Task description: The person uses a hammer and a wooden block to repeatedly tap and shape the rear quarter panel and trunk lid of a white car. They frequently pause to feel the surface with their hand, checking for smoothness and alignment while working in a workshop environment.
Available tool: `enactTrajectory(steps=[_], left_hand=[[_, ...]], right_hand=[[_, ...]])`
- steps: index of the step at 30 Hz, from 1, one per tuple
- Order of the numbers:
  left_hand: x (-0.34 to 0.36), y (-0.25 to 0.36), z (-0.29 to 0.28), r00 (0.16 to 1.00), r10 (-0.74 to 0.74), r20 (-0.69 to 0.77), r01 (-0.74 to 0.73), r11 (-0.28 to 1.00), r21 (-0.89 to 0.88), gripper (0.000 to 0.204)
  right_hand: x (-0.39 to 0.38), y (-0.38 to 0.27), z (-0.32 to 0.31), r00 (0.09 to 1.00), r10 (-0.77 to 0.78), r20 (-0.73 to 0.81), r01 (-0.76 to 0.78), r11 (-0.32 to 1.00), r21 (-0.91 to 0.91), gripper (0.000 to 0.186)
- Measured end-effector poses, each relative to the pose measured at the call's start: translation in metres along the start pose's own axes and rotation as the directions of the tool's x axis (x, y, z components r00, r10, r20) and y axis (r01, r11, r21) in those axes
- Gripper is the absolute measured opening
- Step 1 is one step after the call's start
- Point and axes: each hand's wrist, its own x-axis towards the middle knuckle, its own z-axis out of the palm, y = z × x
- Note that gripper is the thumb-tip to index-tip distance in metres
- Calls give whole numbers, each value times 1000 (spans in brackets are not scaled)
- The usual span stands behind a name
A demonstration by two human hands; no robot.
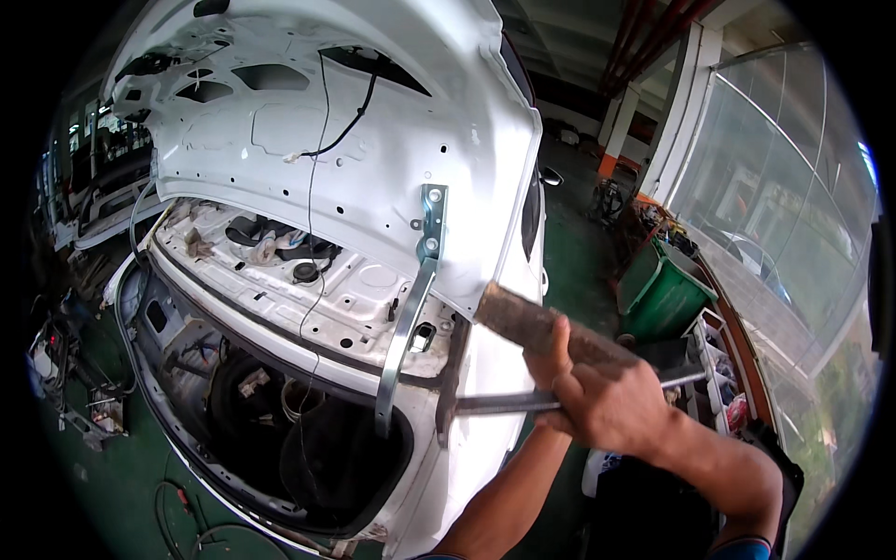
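My right hand (621, 406) is closed around a rough brown wooden block (509, 315), which slants up and left toward the car. A steel bar (504, 402) passes by the same hand. At its left end stands a dark upright metal piece (452, 383), beside the white car's (485, 369) rear corner. My left forearm (509, 504) rises from the lower edge to behind the right hand. That right hand mostly covers my left hand, so its grip cannot be made out. Just left of the bar, a bent metal bracket strip (404, 341) hangs from the raised trunk lid (373, 201).
Below the lid gapes the dark trunk opening (327, 448), with a thin wire (312, 205) dangling into it. A green bin (667, 294) and a white rack (714, 359) stand to the right. Cables (177, 504) lie on the green floor at lower left.
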Motion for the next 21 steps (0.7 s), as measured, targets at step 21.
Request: enactTrajectory(steps=[21], left_hand=[[24, 36, 17, 919, -349, -185, 283, 908, -309, 48]], right_hand=[[13, -42, -27, 906, -184, -381, 265, 949, 170, 25]])
